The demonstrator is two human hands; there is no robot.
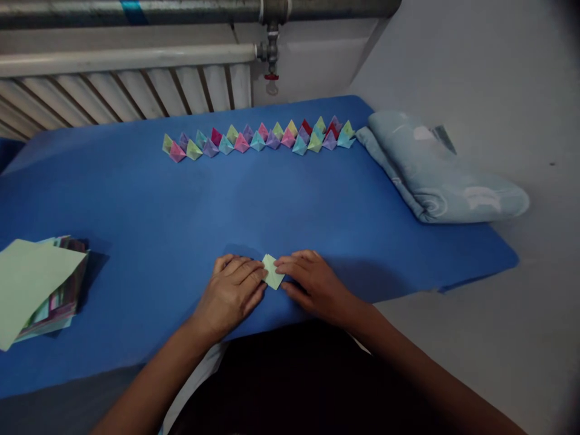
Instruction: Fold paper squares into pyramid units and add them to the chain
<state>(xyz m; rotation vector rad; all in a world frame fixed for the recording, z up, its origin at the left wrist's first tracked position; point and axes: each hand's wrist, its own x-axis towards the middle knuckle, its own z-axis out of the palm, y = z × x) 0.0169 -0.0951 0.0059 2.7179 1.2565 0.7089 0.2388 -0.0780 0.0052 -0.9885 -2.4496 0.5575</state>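
A small pale green square of folded origami paper (273, 277) lies near the front edge of the blue-covered table, one corner turned toward me. My left hand (233, 289) holds its left side, fingers together and their tips on the paper. On the opposite side, my right hand (315, 283) grips the right edge with bent fingers, the thumb low beside it. The undersides of the fingers are hidden.
Several folded paper boats (258, 141) in mixed colours stand in rows at the back. A stack of coloured paper sheets (40, 278) lies at the left. A folded light blue blanket (435, 175) rests at the right by the wall. Behind the table is a radiator (136, 90).
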